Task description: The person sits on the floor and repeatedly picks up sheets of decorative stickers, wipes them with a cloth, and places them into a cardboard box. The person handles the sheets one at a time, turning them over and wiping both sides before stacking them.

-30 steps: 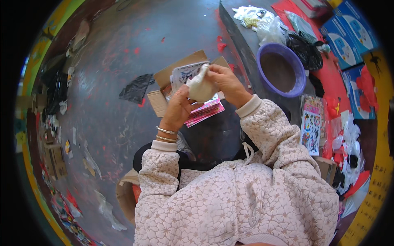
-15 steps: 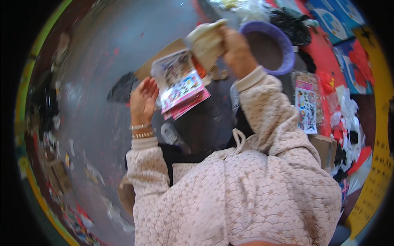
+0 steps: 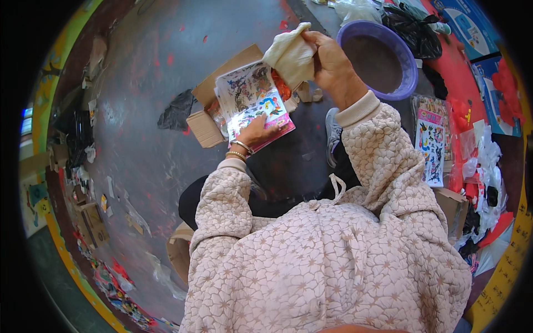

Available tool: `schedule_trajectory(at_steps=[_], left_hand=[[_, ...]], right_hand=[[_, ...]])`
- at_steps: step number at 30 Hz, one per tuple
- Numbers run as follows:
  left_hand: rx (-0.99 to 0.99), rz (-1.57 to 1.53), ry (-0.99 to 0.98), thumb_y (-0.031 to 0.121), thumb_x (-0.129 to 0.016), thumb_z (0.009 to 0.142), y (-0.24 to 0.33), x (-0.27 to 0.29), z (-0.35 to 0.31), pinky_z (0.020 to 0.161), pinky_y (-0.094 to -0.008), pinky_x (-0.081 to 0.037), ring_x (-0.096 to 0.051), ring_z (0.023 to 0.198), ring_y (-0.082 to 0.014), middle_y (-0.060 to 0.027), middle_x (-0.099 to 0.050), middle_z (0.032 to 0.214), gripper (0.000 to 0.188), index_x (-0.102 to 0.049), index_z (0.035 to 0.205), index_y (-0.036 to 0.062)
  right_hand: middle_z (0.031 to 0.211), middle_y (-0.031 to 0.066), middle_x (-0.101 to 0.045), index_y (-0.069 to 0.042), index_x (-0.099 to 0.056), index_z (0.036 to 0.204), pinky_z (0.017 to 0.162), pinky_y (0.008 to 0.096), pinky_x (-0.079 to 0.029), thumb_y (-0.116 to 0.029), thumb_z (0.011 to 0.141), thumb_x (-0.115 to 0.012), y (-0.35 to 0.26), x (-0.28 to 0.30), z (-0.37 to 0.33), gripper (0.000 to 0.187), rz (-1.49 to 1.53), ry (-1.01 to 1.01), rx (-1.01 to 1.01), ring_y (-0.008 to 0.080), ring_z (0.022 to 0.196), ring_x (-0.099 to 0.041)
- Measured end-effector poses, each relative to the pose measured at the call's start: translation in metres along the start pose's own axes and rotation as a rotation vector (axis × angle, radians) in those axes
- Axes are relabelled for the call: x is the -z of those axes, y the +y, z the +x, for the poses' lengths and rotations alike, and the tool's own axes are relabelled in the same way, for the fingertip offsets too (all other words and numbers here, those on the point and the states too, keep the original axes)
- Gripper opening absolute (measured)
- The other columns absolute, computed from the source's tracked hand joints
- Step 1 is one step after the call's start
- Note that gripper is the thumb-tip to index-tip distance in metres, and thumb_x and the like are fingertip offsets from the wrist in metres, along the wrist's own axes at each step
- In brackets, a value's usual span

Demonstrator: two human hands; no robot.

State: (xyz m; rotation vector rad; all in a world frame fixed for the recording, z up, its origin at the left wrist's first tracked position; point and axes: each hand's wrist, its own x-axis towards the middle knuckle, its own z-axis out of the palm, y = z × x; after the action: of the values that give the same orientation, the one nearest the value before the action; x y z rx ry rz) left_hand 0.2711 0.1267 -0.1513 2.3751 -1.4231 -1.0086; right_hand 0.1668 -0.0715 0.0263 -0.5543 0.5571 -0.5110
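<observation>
My right hand (image 3: 335, 67) is closed around a crumpled cream cloth (image 3: 290, 54), held up beside the purple basin. My left hand (image 3: 256, 131), with bracelets at the wrist, lies with fingers outstretched on the lower part of a stack of glossy sticker sheets (image 3: 245, 87). Colourful small figures cover the top sheet, and pink edges show at its near end. The stack rests on an open cardboard box (image 3: 205, 129), whose flaps stick out to the left and far side. Something orange-red (image 3: 281, 87) shows between the stack and the cloth.
A purple basin (image 3: 412, 61) of greyish water stands at the far right. Near it are a black plastic bag (image 3: 417, 34) and another pile of sticker sheets (image 3: 430, 145). Scraps and a small carton (image 3: 93, 225) lie along the left. My shoe (image 3: 333, 137) is right of the box.
My left hand has moved from beside the stack onto the sticker sheets. The right hand still grips the cloth, now slightly farther right in view. The whole view has shifted a little.
</observation>
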Motion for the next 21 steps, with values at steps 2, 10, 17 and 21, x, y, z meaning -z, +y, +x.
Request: schedule_trajectory(at_steps=[2,10,17,21], left_hand=[[-0.066,0.122,0.048,0.053,-0.052,0.077,-0.001,-0.008,-0.005,0.082,-0.0446,-0.042,-0.052,0.101,-0.0357,-0.0237,-0.052,0.108,0.062,-0.049,0.11,0.0001],[-0.059,0.101,0.062,0.047,-0.053,0.079,0.043,0.017,-0.039,0.08,-0.0414,-0.043,-0.056,0.091,-0.036,-0.0236,-0.057,0.099,0.055,-0.053,0.105,-0.0007],[-0.194,0.108,0.125,0.025,-0.047,0.084,0.024,0.008,-0.043,0.078,-0.0441,-0.043,-0.054,0.088,-0.0384,-0.0235,-0.057,0.095,0.032,-0.05,0.104,-0.0003],[-0.145,0.039,0.206,0.015,-0.046,0.08,0.025,0.014,-0.046,0.072,-0.0454,-0.044,-0.057,0.076,-0.0388,-0.0231,-0.058,0.077,0.018,-0.058,0.081,0.0016]], right_hand=[[0.092,0.008,-0.059,-0.005,-0.055,0.094,0.077,0.0337,-0.047,-0.017,0.085,-0.05,0.0,-0.005,-0.001,0.016,-0.001,0.036,-0.017,0.0184,0.085,-0.057],[0.093,0.0083,-0.059,-0.003,-0.054,0.097,0.074,0.034,-0.049,-0.019,0.085,-0.052,-0.001,-0.011,-0.009,0.02,-0.021,0.069,-0.014,0.0189,0.083,-0.058],[0.094,0.0088,-0.059,-0.003,-0.053,0.099,0.074,0.0341,-0.05,-0.02,0.085,-0.051,0.0,-0.014,-0.013,0.022,-0.041,0.051,-0.055,0.0192,0.083,-0.059],[0.094,0.009,-0.06,-0.003,-0.055,0.098,0.073,0.0343,-0.05,-0.021,0.085,-0.052,0.004,-0.009,-0.009,0.022,-0.082,0.039,-0.032,0.0191,0.084,-0.059]])
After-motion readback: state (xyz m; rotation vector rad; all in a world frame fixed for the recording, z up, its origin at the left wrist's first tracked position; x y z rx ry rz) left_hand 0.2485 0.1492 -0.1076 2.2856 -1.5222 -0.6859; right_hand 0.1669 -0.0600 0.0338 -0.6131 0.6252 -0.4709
